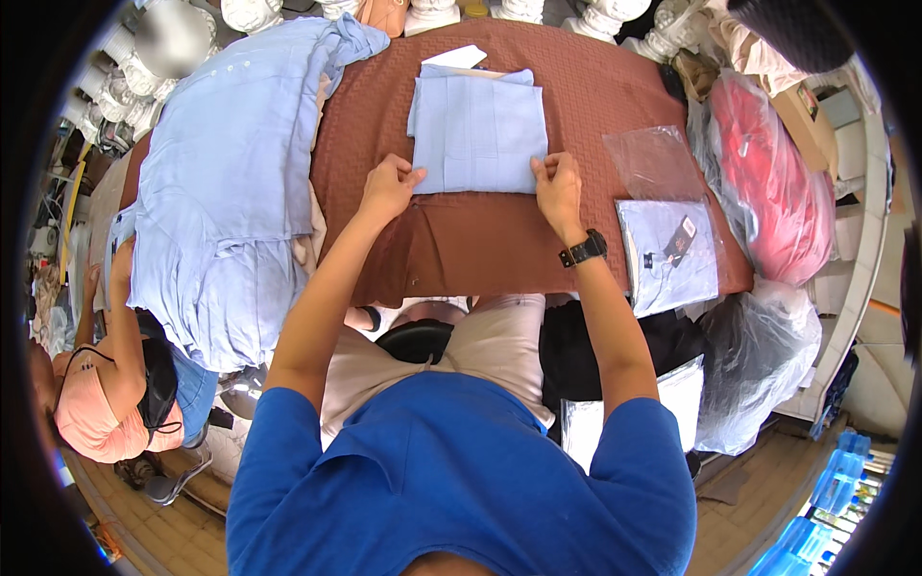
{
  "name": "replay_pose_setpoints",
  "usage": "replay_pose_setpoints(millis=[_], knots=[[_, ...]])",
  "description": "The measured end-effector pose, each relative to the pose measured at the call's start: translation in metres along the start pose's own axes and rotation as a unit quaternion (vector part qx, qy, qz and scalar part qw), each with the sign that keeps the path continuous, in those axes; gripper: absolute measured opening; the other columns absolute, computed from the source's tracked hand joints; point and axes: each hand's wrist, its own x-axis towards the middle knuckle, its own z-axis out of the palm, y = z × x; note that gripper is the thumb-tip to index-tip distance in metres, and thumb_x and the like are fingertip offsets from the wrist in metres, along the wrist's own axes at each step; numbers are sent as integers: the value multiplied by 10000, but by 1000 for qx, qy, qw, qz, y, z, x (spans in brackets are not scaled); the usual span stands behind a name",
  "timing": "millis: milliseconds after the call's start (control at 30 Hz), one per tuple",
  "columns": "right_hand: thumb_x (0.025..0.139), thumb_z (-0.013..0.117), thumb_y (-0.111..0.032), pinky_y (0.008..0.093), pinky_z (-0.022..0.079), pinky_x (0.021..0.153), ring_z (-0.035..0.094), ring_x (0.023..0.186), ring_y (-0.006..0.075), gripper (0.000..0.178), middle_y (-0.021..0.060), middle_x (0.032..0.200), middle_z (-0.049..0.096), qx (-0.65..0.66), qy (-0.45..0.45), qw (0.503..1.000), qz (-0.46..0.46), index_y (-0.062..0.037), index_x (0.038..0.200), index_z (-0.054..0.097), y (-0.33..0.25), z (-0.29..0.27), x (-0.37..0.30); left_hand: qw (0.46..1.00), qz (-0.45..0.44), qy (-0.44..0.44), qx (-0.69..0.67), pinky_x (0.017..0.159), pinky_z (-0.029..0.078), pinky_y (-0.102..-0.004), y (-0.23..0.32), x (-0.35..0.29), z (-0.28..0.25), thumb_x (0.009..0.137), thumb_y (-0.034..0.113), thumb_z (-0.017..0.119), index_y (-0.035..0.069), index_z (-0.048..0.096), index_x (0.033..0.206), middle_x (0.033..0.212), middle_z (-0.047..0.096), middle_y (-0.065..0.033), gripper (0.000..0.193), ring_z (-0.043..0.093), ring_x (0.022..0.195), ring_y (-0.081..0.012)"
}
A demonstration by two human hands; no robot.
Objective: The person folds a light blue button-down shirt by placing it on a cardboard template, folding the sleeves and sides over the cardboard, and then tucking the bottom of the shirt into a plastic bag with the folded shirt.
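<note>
A light blue folded shirt [480,130] lies flat on the brown tablecloth [595,82] in front of me. My left hand [389,186] pinches its near left corner between thumb and fingers. At the near right corner, my right hand [560,189] grips the cloth the same way. A white piece of card [455,58] pokes out from under the shirt's far edge. To the right of my right hand, a bagged light blue shirt [663,250] with a dark tag rests near the table's edge. Just beyond it lies a flat clear plastic bag [655,163].
A tall heap of light blue shirts [226,154] covers the left side. Red goods in clear plastic [773,182] and a full translucent bag [764,365] stand at right. A co-worker in a peach top [101,408] sits at far left. White ornate balusters [252,13] line the far side.
</note>
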Motion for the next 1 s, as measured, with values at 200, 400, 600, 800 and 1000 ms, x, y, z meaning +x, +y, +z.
replay_pose_setpoints(millis=[200,400,600,800,1000], knots=[[909,668,-334,438,517,850,671,919,350,436,225,933,700,-16,33,999,-12,57,1102,656,21,35,79,993,35,109,-30,870,501,-430,8,70,9,895,325,667,-38,645,1039,1035,686,-235,391,654,1004,-380],[861,718,-298,434,519,825,681,883,348,354,214,952,708,-23,4,999,34,25,1002,688,6,49,105,995,-54,51,71,855,506,-444,32,103,19,888,304,678,-36,646,991,1020,689,-239,357,659,995,-373],[849,699,-172,446,521,799,671,874,389,257,238,895,684,153,18,984,85,39,979,630,-5,49,112,992,-53,98,-54,867,508,-479,40,104,16,899,286,664,-32,578,1029,1046,659,-251,354,638,998,-423],[880,663,-269,479,511,871,651,960,409,377,256,1014,669,-64,43,997,8,65,1051,625,13,67,125,991,4,87,97,933,477,-507,35,114,31,884,297,683,-78,533,1153,1253,507,-315,485,552,1135,-474],[842,711,-358,468,518,860,659,1000,416,468,281,1062,681,-94,-62,979,172,68,1032,679,-6,72,146,988,-137,55,37,964,472,-487,39,156,37,825,355,745,-100,553,1190,1257,545,-315,614,562,1173,-423]])
